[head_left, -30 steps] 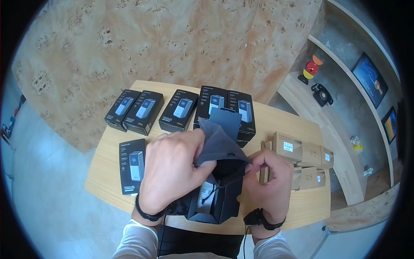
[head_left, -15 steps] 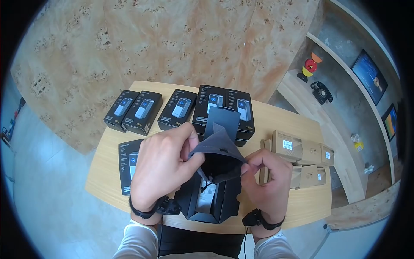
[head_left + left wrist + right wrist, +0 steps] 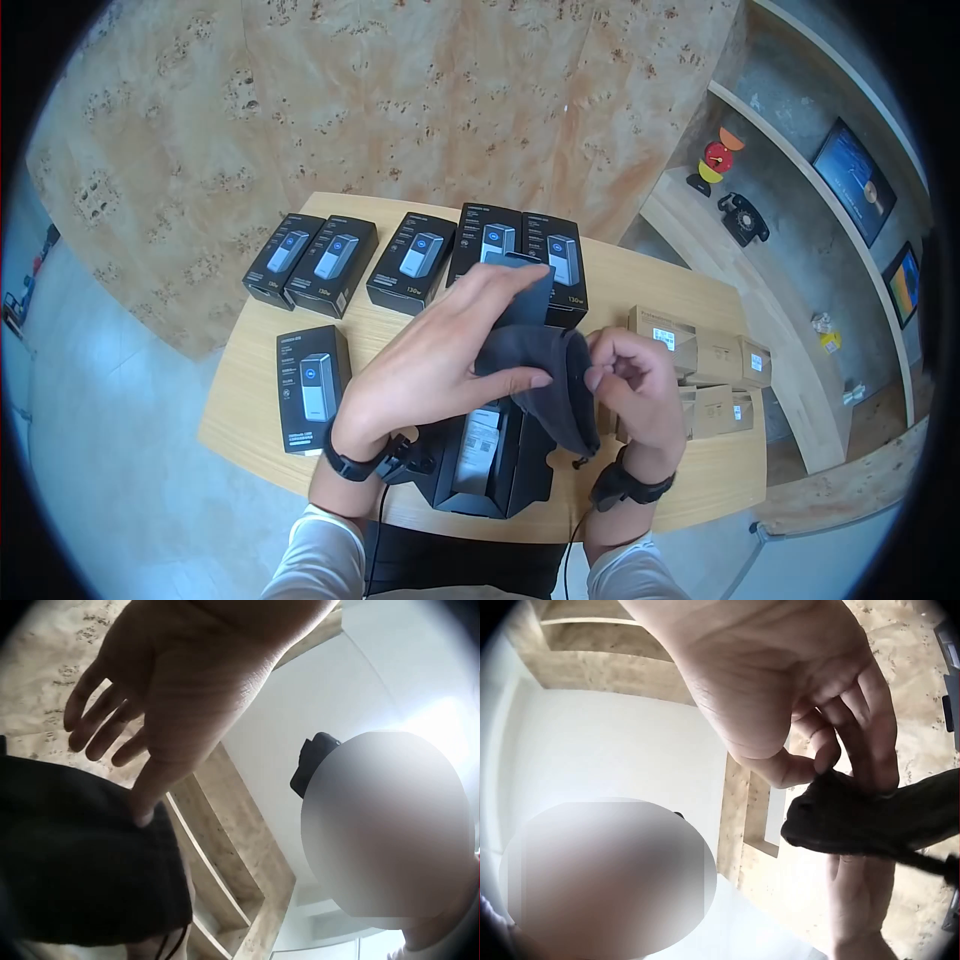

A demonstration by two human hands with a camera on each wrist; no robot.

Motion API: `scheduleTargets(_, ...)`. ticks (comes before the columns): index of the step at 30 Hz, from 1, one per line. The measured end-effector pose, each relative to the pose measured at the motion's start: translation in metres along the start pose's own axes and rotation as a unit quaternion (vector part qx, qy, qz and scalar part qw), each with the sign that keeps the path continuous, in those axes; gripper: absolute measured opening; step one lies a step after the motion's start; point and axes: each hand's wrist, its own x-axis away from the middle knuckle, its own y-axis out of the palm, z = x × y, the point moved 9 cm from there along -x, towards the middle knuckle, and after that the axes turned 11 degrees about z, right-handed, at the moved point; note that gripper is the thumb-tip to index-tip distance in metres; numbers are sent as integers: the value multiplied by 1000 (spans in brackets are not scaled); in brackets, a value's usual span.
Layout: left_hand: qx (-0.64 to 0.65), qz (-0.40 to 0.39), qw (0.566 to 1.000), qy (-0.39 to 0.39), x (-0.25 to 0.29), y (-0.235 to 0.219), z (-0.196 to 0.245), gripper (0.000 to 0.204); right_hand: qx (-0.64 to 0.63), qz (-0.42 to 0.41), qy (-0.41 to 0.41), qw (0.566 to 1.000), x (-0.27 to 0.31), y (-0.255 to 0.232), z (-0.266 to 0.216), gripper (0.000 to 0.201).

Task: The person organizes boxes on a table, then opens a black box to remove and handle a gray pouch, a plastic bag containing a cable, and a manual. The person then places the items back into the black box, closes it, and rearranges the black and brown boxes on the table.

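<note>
A dark grey drawstring pouch [image 3: 535, 365] is between both hands, above an open black box [image 3: 528, 470]. My left hand [image 3: 425, 350] has its fingers extended over the far side of the pouch, the thumb against the cloth near the mouth. In the left wrist view those fingers are straight and spread apart. My right hand [image 3: 640, 390] pinches the pouch's hem between thumb and forefinger. The pouch mouth faces right, and a drawstring end [image 3: 580, 462] hangs below it. Inside the box a white printed label [image 3: 478, 455] shows.
Several black retail boxes [image 3: 412, 255] line the table's back. Another black box [image 3: 312, 390] lies at the left. Several brown cartons [image 3: 718, 350] are grouped at the right of the wooden table [image 3: 260, 380]. A shelf with a telephone [image 3: 743, 218] is beyond.
The pouch has turned so that its mouth faces right instead of toward me. My left hand has let go of the rim and straightened its fingers across the pouch; the right still pinches the hem.
</note>
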Motion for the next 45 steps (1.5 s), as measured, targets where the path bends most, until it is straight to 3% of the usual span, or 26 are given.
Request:
scheduleTargets(4,44,-70,995,49,2,12,-7,50,-53,-58,25,997,4,5,5,8)
scheduleTargets(6,70,-143,987,-32,7,21,-20,35,-49,-35,42,997,3,-1,11,4)
scheduleTargets(7,69,-141,987,-31,7,21,-21,35,-45,-12,59,997,2,-5,14,5)
scheduleTargets(9,95,-40,994,-40,1,8,-22,21,-65,6,42,997,-4,-2,9,13)
scheduleTargets(10,95,-39,994,-40,0,9,-21,21,-86,26,26,996,-6,-2,4,21)
scheduleTargets(12,119,55,989,-68,-2,-6,-24,17,-117,16,26,993,-6,6,-1,28)
scheduleTargets(14,112,56,989,-74,-2,-8,-27,16,-149,5,27,988,-6,9,-1,37)
scheduleTargets(16,183,121,971,-93,-2,-16,-27,16,-17,29,32,999,-6,2,12,39)
scheduleTargets(20,254,86,956,-123,-2,-11,-23,20,-78,79,67,992,-10,0,21,39)
scheduleTargets(21,253,88,955,-126,-2,-14,-23,20,-83,89,34,992,-10,-2,15,38)
scheduleTargets(23,207,-6,972,-109,0,-3,-17,25,-51,122,9,991,-8,-8,6,37)
scheduleTargets(24,211,-1,970,-124,2,-3,-27,25,-48,117,24,992,-7,-7,6,37)
scheduleTargets(26,234,-83,961,-121,13,15,-38,36,-72,132,-6,989,-5,-11,-2,39)
scheduleTargets(28,308,-69,932,-180,26,23,-38,43,-71,140,11,988,-3,-13,-2,35)
scheduleTargets(30,237,-72,940,-235,40,19,-47,39,46,73,32,996,-1,-9,2,29)
scheduleTargets(32,198,-75,945,-247,53,17,-53,29,51,87,37,994,-4,-8,10,29)
scheduleTargets(35,181,6,934,-309,76,10,-67,17,267,84,46,959,0,-7,13,35)
scheduleTargets(36,178,-5,933,-312,84,13,-67,17,262,92,51,959,4,-8,20,35)
scheduleTargets(38,143,8,927,-346,101,8,-75,17,354,8,-92,930,5,10,18,31)
scheduleTargets(40,161,3,917,-365,115,12,-83,17,315,14,-86,945,3,11,16,28)
scheduleTargets(42,247,34,897,-366,125,16,-91,21,321,67,-145,933,5,5,-4,25)
scheduleTargets(43,209,5,902,-378,123,21,-88,22,366,125,-198,901,9,-3,-23,21)
scheduleTargets(44,206,-3,902,-379,124,26,-89,22,364,132,-193,902,10,-8,-26,21)
scheduleTargets(45,50,-49,959,-273,118,28,-80,21,342,201,-215,892,14,-22,-36,21)
